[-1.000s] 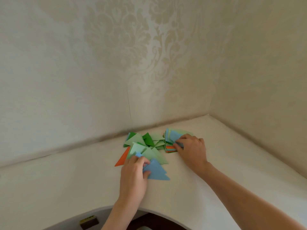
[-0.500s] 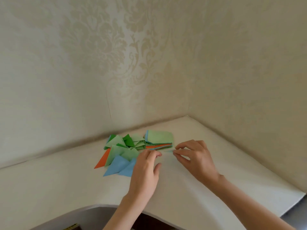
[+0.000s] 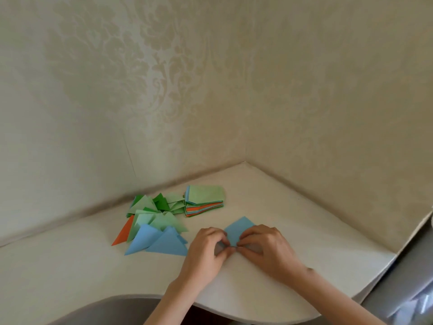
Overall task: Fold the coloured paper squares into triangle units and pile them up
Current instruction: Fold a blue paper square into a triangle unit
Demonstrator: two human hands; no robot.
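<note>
Since a moment ago, a blue paper square (image 3: 237, 229) is drawn clear of the stack of coloured squares (image 3: 204, 201) and is pinched flat on the white table (image 3: 304, 231) by the left hand (image 3: 206, 250) and right hand (image 3: 266, 248), right of the folded triangle pile (image 3: 154, 221).

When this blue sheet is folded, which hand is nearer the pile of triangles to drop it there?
The left hand: the pile of triangles lies on its side of the blue sheet.
</note>
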